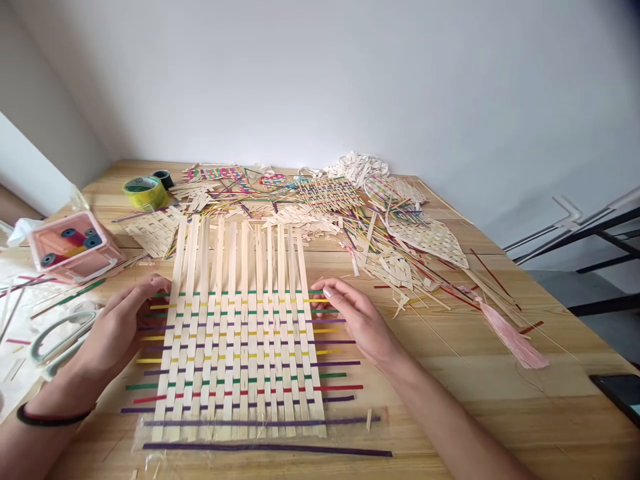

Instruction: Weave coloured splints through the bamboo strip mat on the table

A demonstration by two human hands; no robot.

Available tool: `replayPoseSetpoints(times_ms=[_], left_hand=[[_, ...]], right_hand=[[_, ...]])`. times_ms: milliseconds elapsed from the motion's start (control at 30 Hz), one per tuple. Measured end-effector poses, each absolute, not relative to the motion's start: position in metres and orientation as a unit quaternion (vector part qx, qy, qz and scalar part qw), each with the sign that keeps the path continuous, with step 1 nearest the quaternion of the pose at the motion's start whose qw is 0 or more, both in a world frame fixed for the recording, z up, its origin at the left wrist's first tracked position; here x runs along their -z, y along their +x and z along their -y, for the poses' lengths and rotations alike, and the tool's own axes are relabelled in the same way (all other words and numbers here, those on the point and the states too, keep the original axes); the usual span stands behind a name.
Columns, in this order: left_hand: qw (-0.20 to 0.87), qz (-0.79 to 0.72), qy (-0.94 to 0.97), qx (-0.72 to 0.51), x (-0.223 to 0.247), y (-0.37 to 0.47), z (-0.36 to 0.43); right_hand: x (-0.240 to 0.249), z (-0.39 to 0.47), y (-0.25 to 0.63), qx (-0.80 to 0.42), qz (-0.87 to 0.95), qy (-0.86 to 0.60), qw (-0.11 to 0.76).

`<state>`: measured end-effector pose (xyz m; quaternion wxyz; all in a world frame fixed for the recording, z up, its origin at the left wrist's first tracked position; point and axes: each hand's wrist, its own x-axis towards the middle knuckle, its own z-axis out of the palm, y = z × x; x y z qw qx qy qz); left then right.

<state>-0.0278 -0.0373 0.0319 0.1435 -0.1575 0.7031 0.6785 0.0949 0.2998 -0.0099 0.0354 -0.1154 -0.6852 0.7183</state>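
A woven panel [240, 347] of pale upright strips, crossed by green, yellow, purple and red strips, lies flat on the table. Clear tape covers its near edge, over a purple strip. My left hand [123, 320] is at the panel's upper left edge, its fingers closed around the end of the top green strip. On the opposite side my right hand [353, 317] pinches that green strip's other end between thumb and forefinger. The pale strips fan out loose beyond the top row. Another purple strip [265, 449] lies nearest me.
Scissors [63, 340] and a pink box [75, 247] of spools lie left. Tape rolls [145, 192] stand at the back left. Scrap strips [305, 220] cover the back. A woven fan [430, 240] with a pink tassel [513, 333] and a phone [617, 393] are right.
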Motion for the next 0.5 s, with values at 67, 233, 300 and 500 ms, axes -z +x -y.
replayPoseSetpoints(times_ms=[67,233,300,500], left_hand=[[0.197,-0.688,-0.164,-0.679,-0.0352,-0.0255,0.0363],[0.241,-0.678,-0.151,-0.677,-0.0398,-0.0223,0.0358],[0.246,-0.672,-0.147,-0.682,-0.0389,-0.0229,0.0371],[0.252,-0.659,-0.132,-0.697,-0.0348,-0.0242,0.0432]], right_hand=[[0.0096,-0.2997,0.0952,-0.717,0.687,-0.118,0.03],[0.01,-0.2978,0.0971,-0.706,0.695,-0.129,0.048],[0.0113,-0.2963,0.098,-0.704,0.693,-0.137,0.072],[0.0133,-0.2929,0.0993,-0.744,0.65,-0.136,0.08]])
